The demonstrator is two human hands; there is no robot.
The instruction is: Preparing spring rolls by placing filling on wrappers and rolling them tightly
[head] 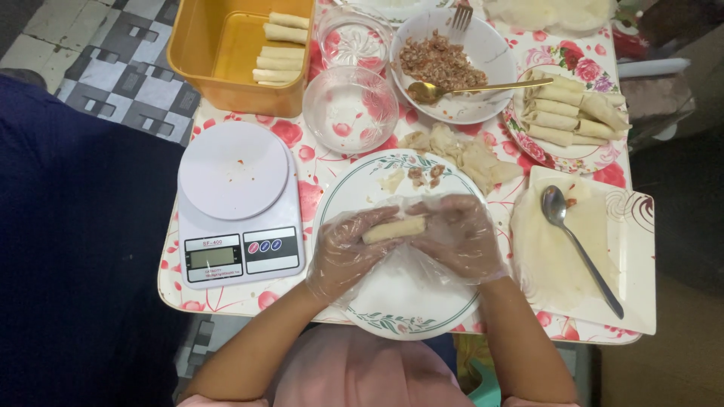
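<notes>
Two gloved hands, left hand point(343, 252) and right hand point(460, 237), pinch a spring roll point(394, 229) closed-fingered above the round plate point(400, 320).

White kitchen scale point(240, 203) left of plate: small grey screen point(211, 257), red and blue round buttons point(265, 246)

Pale rolled wrapper point(394, 229) (lying crosswise) above round plate point(452, 313)

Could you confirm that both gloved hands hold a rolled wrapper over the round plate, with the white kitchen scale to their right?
Not quite: the head view shows the white kitchen scale to their left. Both gloved hands, left hand and right hand, do hold the rolled wrapper over the round plate.
</notes>
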